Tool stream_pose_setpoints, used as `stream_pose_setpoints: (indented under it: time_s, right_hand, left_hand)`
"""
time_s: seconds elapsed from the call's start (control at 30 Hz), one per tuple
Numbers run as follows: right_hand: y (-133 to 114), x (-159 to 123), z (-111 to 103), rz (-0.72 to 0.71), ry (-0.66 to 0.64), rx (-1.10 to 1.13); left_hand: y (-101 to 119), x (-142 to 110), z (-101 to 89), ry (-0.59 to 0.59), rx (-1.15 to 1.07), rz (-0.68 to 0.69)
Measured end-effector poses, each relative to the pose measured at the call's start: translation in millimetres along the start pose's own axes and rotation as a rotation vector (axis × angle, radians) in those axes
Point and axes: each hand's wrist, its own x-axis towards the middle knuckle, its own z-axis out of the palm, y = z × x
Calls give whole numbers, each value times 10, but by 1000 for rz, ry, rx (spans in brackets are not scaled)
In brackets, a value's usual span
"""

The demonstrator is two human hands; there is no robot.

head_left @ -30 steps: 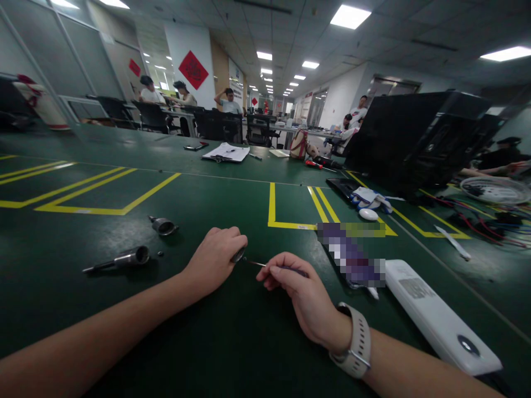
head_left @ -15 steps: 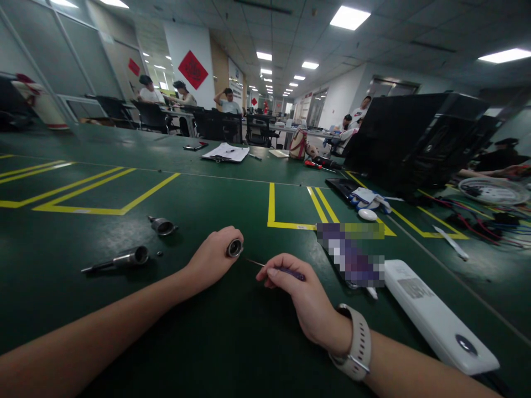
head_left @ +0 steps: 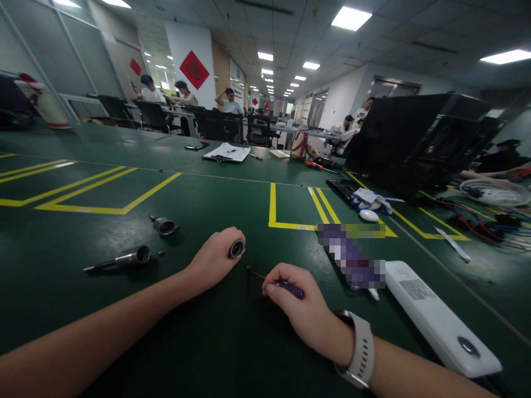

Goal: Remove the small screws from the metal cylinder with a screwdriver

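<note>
My left hand (head_left: 218, 255) is closed around a hollow metal cylinder (head_left: 236, 250), its round open end facing right. Between the fingers of my right hand (head_left: 292, 290) is a small screwdriver (head_left: 293, 288) with a dark purple handle and a thin shaft. A tiny dark piece (head_left: 248, 268) sits at the shaft's tip, just below and apart from the cylinder. Left of my hands lie a metal part with a long shaft (head_left: 128, 257), a shorter metal cup-like part (head_left: 164, 225) and a little dark piece (head_left: 161, 253).
A white power bank-like bar (head_left: 440, 315) and a purple packet (head_left: 350, 257), partly blurred, lie right of my right hand. Gloves (head_left: 369, 200), a white oval object (head_left: 368, 215) and a black computer case-like box (head_left: 402, 138) stand farther back. A clipboard (head_left: 227, 152) rests at the far side.
The screwdriver's tip has drawn slightly away from the cylinder's opening and lower; a tiny dark piece now shows at it. My left hand keeps hold of the cylinder.
</note>
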Motion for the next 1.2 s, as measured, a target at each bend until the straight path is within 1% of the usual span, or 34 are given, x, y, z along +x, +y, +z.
stream_pose_setpoints:
  time_s: [0.13,0.23,0.3,0.43,0.57,0.63,0.73,0.87,1.0,1.13,1.2]
  right_hand:
    - [0,-13,1,-8,35,2]
    - [6,-8,3,-11,22,-9]
    - [14,-3,10,-35,12,-25]
    - [29,-4,26,-53,5,-61]
    - [16,-40,17,-69,24,-43]
    - [-3,-61,-3,-96,70,1]
    - [-43,-65,-36,-159,115,64]
    - [-86,-3,-40,-240,53,54]
    - [-91,72,6,-343,3,-36]
    - [-90,90,54,-362,-21,-176]
    - [-91,89,63,-353,-20,-199]
  left_hand:
    - [-7,0,3,4,-23,1]
    - [-12,1,7,10,-61,2]
    - [-4,-1,8,6,-89,32]
    - [32,-11,0,-58,-104,128]
    - [56,-19,-9,-115,-104,136]
    - [55,-17,-10,-100,-121,121]
    - [40,-8,-8,-30,-154,88]
    - [19,4,-4,36,-171,60]
    - [16,3,1,48,-100,84]
    - [25,-2,6,31,-10,155]
    - [33,-6,2,24,7,177]
